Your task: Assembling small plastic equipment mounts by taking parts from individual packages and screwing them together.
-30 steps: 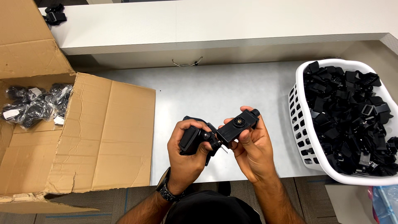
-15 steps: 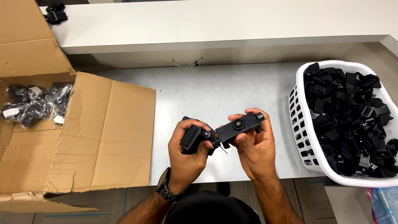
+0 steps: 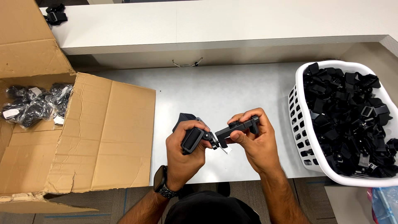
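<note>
From the head camera we see a grey table (image 3: 232, 89) with a good stretch of bare surface between the cardboard box (image 3: 103, 137) on our left and the white laundry basket (image 3: 300, 137) on our right. The box flap lies over the table's left part, the basket sits at the right edge, and a raised white shelf (image 3: 215, 23) bounds the far side. Our hands work above the near edge, in the gap between box and basket.

Our left hand (image 3: 184, 155) is clenched around the thicker end of a black clamp mount (image 3: 215, 135), fingers wrapped over its rounded body. Our right hand (image 3: 255, 143) pinches the mount's long flat arm between thumb and fingertips. The mount spans between the two hands, held above the table, its joint showing in the gap between them.

Our fingers cover much of the mount, so we cannot make out its full shape. A dark piece behind our left hand is mostly hidden. The basket holds a heap of black parts (image 3: 348, 112); the box holds bagged black parts (image 3: 33, 103), partly cut off at the left.
</note>
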